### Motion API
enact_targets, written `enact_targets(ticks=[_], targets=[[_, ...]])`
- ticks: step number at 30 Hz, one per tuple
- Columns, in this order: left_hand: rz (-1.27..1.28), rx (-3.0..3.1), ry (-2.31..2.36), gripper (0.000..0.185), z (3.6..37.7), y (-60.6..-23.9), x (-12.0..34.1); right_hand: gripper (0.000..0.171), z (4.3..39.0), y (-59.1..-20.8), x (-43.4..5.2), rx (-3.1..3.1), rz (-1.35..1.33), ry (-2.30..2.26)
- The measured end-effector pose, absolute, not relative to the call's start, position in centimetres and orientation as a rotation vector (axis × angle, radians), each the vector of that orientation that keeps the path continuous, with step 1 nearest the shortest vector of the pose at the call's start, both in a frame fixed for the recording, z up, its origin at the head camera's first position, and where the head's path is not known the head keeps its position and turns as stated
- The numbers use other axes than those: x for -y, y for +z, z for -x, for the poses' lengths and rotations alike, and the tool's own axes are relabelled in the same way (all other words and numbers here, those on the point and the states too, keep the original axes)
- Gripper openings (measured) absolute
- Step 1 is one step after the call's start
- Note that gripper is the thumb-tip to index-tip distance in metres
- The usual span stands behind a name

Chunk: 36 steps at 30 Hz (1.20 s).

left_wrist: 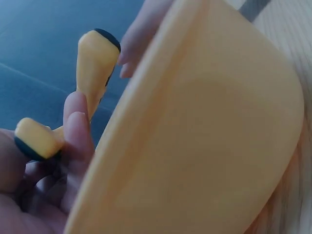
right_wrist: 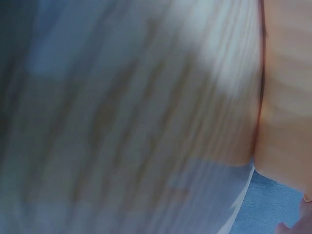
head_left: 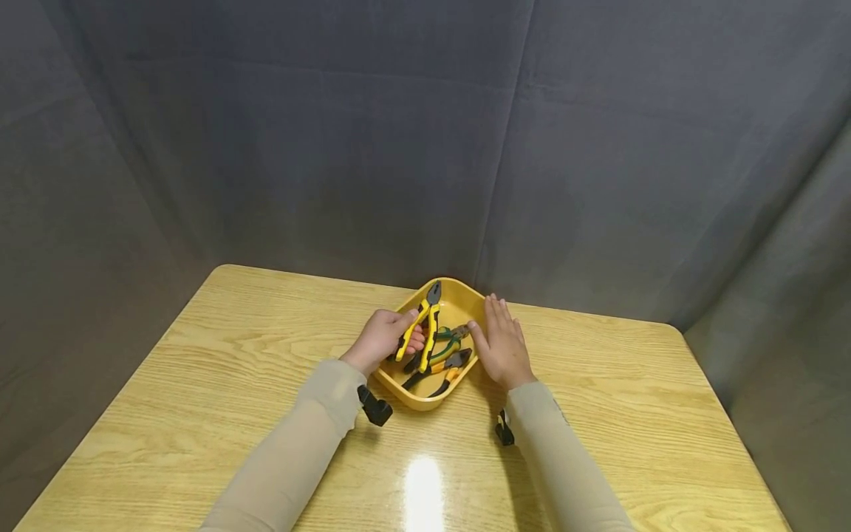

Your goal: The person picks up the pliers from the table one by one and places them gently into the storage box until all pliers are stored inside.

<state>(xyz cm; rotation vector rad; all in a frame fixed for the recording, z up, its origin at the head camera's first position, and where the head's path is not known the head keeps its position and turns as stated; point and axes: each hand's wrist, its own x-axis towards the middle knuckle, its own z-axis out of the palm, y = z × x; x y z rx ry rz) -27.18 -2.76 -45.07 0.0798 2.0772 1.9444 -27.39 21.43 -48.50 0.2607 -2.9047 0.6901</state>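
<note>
Yellow-handled pliers [head_left: 427, 325] gripped by left hand [head_left: 384, 338], fingers curled round handles, head raised over yellow tray [head_left: 465, 297]. Tray steadied by right hand [head_left: 502, 346], fingers straight, laid flat against right rim on worktop [head_left: 233, 355]. Smaller pliers [head_left: 444, 365] left in tray.

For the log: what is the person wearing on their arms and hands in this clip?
Both arms are covered by snug beige sleeves down to the wrists. The left hand and right hand are bare, with no gloves or rings visible. A small black device is strapped under each wrist.
</note>
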Motion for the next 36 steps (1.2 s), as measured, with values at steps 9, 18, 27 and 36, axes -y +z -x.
enact_targets(ticks=[9,18,27,36], targets=[[-0.062,-2.099,1.938,0.046,27.5,-45.7,1.9,0.070,27.3,-48.4,-21.4,2.920,-0.251,0.674],[-0.060,-2.106,1.920,0.044,27.8,-46.3,1.2,0.070,27.4,-48.6,-21.4,2.904,-0.261,0.690],[-0.049,-2.181,1.846,0.043,27.7,-46.2,1.0,0.071,27.4,-48.4,-21.4,2.912,-0.266,0.692],[-0.071,-2.277,1.748,0.043,27.3,-45.9,0.9,0.070,27.3,-48.3,-21.4,2.917,-0.265,0.703]])
